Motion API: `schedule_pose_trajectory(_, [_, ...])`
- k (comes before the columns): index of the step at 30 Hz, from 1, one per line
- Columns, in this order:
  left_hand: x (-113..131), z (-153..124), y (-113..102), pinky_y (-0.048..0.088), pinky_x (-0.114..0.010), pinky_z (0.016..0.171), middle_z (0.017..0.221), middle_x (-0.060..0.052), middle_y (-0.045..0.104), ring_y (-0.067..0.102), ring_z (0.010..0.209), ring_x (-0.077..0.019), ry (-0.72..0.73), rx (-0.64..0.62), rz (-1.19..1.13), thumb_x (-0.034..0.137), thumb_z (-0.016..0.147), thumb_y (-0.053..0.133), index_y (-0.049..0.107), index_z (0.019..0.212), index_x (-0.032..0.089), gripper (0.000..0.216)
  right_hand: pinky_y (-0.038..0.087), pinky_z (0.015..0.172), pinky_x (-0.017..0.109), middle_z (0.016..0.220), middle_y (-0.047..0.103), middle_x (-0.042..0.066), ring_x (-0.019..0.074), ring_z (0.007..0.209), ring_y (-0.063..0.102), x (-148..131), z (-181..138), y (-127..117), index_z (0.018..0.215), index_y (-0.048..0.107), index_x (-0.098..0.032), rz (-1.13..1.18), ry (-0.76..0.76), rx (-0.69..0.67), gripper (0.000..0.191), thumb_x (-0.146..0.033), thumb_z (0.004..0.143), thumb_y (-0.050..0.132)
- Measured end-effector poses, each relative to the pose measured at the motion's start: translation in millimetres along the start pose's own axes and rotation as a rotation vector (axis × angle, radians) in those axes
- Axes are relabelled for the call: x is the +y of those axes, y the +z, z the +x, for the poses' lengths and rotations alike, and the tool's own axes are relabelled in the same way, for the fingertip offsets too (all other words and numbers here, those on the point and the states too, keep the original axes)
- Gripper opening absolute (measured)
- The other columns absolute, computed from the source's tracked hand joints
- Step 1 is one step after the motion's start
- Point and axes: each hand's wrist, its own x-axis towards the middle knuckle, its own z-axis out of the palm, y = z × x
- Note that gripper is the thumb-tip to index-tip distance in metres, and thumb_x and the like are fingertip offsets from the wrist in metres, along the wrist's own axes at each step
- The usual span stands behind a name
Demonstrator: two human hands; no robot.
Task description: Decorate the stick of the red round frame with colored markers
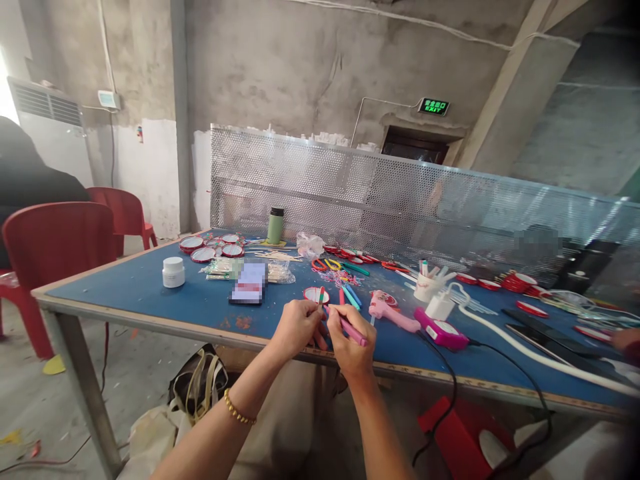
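our left hand [296, 327] pinches a small stick [321, 296] showing red and green near the front of the bench [135, 300], our right hand [353, 353] grips a pink pen [353, 331] beside it, and we judge the marking unfinished, though what remains is hard to tell.

"What's worn above the left hand [300, 323]?"
"A bracelet [235, 414] of small, round, gold-coloured beads, strung in a single row; the left forearm [215, 430] is otherwise bare."
"And the right hand [353, 340]?"
"Bare, like the right forearm [376, 417]."
"Clothing?"
"Beige cloth [285, 427] over the lap, blurred."
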Motion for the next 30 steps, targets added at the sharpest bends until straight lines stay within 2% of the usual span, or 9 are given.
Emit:
schedule_pose_trajectory(5, [-0.3, 0.4, -0.3, 0.043, -0.018, 0.039, 0.044, 0.002, 0.058, 0.066, 0.043, -0.0158, -0.009, 0.003, 0.005, 0.033, 0.086, 0.048, 0.054, 0.061, 0.019, 0.03, 0.051, 0.059, 0.024, 0.071, 0.071, 0.003, 0.014, 0.062, 0.067, -0.9, -0.4, -0.1, 0.082, 0.065, -0.019, 0.011, -0.002, -0.04, 0.017, -0.018, 0.093, 0.053])
schedule_pose_trajectory(12, [1.4, -0.4, -0.6, 0.044, -0.019, 0.04, 0.042, 0.002, 0.059, 0.064, 0.042, -0.0152, 0.008, 0.004, 0.026, 0.035, 0.087, 0.047, 0.053, 0.06, 0.019, 0.031, 0.052, 0.062, 0.024, 0.072, 0.071, 0.003, 0.0144, 0.063, 0.068, 0.5, -0.8, 0.6, 0.082, 0.066, -0.018, 0.005, -0.013, -0.052, 0.017, -0.018, 0.094, 0.054])
schedule_pose_trajectory(19, [1.0, -0.7, -0.4, 0.043, -0.019, 0.04, 0.042, 0.002, 0.058, 0.066, 0.044, -0.0166, -0.002, 0.004, 0.02, 0.035, 0.086, 0.048, 0.054, 0.062, 0.019, 0.029, 0.05, 0.059, 0.023, 0.07, 0.07, 0.003, 0.014, 0.061, 0.067, 1.4, -0.6, 0.8, 0.08, 0.065, -0.018, 0.004, -0.012, -0.045, 0.017, -0.017, 0.093, 0.054])
schedule_pose_trajectory(30, [3.2, -0.7, 0.2, 0.042, -0.017, 0.039, 0.043, 0.001, 0.058, 0.064, 0.041, -0.0136, -0.016, 0.007, 0.001, 0.031, 0.087, 0.049, 0.051, 0.058, 0.018, 0.031, 0.051, 0.057, 0.024, 0.069, 0.07, 0.001, 0.0143, 0.059, 0.067, -1.3, -0.3, -0.4, 0.08, 0.064, -0.02, 0.001, 0.002, -0.02, 0.017, -0.018, 0.093, 0.054])
